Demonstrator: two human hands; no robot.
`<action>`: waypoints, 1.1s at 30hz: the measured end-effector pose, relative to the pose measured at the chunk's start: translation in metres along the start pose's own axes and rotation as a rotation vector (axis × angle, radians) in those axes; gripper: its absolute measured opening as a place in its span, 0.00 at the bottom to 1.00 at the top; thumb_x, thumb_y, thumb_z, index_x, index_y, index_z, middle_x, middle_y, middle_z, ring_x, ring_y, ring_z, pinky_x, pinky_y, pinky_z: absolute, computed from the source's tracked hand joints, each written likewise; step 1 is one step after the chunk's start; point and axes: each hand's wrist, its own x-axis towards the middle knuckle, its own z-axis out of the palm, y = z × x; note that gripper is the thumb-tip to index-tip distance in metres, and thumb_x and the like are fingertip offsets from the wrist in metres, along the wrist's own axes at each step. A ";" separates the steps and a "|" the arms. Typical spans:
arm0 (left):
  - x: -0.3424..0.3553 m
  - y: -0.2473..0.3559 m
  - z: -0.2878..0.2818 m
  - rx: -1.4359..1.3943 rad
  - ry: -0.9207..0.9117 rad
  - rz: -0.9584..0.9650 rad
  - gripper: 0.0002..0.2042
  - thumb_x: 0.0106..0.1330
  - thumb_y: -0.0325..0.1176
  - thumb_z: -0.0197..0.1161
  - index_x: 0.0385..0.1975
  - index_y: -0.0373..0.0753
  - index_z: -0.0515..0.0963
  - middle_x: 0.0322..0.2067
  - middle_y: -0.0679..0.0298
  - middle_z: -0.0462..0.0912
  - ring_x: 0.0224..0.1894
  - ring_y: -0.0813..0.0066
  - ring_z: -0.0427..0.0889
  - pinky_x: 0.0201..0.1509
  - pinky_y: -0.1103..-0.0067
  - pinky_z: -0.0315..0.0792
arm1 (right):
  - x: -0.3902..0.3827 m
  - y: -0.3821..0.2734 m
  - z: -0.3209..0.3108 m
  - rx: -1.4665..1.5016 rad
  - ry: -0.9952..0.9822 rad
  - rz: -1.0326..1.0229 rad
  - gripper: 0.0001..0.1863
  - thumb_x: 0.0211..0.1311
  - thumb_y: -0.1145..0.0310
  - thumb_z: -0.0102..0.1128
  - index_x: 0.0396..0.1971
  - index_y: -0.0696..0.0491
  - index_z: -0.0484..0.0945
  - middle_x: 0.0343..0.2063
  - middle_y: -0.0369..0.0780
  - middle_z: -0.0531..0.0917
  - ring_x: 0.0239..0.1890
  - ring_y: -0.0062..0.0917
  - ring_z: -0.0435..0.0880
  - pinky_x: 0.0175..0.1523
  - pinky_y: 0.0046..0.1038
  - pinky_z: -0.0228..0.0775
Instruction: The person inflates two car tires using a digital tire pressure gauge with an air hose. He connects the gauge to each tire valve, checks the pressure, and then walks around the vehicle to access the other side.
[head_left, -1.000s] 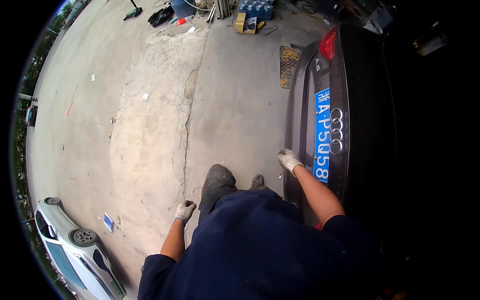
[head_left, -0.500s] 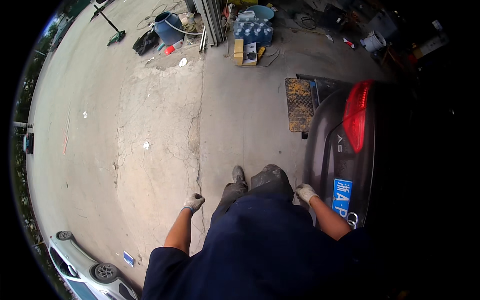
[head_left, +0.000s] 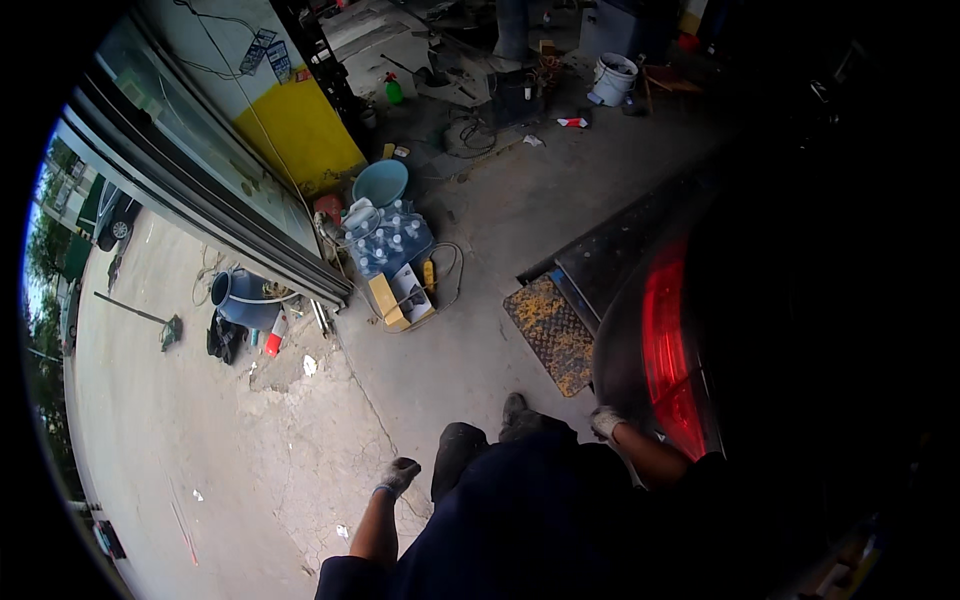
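My left hand (head_left: 400, 476), in a pale work glove with darkened fingers, hangs over the concrete with its fingers curled in; no object shows in it. On the other side my right hand (head_left: 606, 423), also gloved, is loosely closed beside the rear corner of a dark car. I see nothing held there, and whether it touches the bodywork I cannot tell. The car's red tail light (head_left: 672, 350) is just right of that hand. Ahead of it a worn metal plate (head_left: 552, 335) with yellow patches lies by the car.
Ahead stand a pack of water bottles (head_left: 390, 240), an opened box (head_left: 392, 305) with a looped cable, and a light-blue basin (head_left: 381, 184). A blue barrel (head_left: 247, 298) is left, beside the door frame (head_left: 230, 200). Further off is a white bucket (head_left: 613, 80). Deep shadow hides the right side.
I have stepped forward along the car and the view has turned right. The bottles, box and plate are nearer; the number plate and the parked white car have left view. Both hands stay low.
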 end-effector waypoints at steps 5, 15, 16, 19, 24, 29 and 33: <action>0.040 0.061 0.021 0.072 0.074 -0.211 0.11 0.58 0.36 0.69 0.33 0.34 0.81 0.24 0.63 0.82 0.26 0.73 0.80 0.31 0.73 0.76 | 0.052 -0.237 -0.102 -0.188 0.341 -0.487 0.17 0.61 0.60 0.59 0.43 0.55 0.82 0.39 0.46 0.86 0.44 0.39 0.83 0.49 0.37 0.73; 0.368 0.363 -0.069 -0.023 -0.044 -0.315 0.09 0.58 0.34 0.68 0.31 0.35 0.82 0.23 0.63 0.81 0.26 0.72 0.80 0.32 0.73 0.76 | 0.222 -0.385 -0.268 -0.306 0.172 -0.144 0.17 0.64 0.58 0.56 0.45 0.53 0.81 0.31 0.42 0.84 0.30 0.28 0.83 0.36 0.35 0.75; 0.416 0.441 -0.055 0.040 -0.133 -0.324 0.05 0.59 0.31 0.66 0.28 0.37 0.82 0.21 0.64 0.80 0.26 0.71 0.80 0.30 0.73 0.76 | 0.237 -0.345 -0.310 -0.138 0.093 -0.105 0.12 0.64 0.63 0.56 0.41 0.53 0.81 0.25 0.39 0.81 0.23 0.24 0.79 0.29 0.32 0.73; 0.504 0.562 -0.137 0.573 0.030 0.096 0.08 0.56 0.36 0.63 0.22 0.37 0.80 0.18 0.61 0.78 0.16 0.72 0.75 0.21 0.71 0.70 | 0.178 -0.435 -0.310 0.293 0.163 0.019 0.14 0.68 0.66 0.49 0.27 0.53 0.81 0.19 0.39 0.78 0.20 0.28 0.78 0.26 0.33 0.70; 0.678 0.928 -0.039 0.253 -0.103 0.647 0.07 0.56 0.34 0.65 0.25 0.38 0.80 0.21 0.67 0.79 0.22 0.76 0.74 0.29 0.75 0.69 | 0.234 -0.358 -0.378 -0.100 0.109 -0.028 0.13 0.65 0.68 0.48 0.21 0.50 0.78 0.16 0.39 0.75 0.17 0.32 0.78 0.18 0.37 0.67; 0.719 1.138 0.134 0.132 -0.173 0.594 0.04 0.57 0.30 0.64 0.27 0.37 0.83 0.22 0.70 0.80 0.27 0.83 0.76 0.31 0.82 0.71 | 0.263 -0.388 -0.454 0.272 0.041 0.264 0.11 0.64 0.65 0.52 0.27 0.54 0.80 0.23 0.42 0.80 0.24 0.34 0.82 0.26 0.38 0.73; 0.768 1.204 0.201 1.079 -0.633 0.604 0.23 0.55 0.57 0.69 0.42 0.45 0.86 0.38 0.57 0.87 0.43 0.62 0.86 0.50 0.72 0.76 | 0.339 -0.457 -0.588 0.273 0.069 0.153 0.13 0.63 0.63 0.56 0.31 0.58 0.82 0.28 0.43 0.84 0.30 0.35 0.85 0.32 0.39 0.78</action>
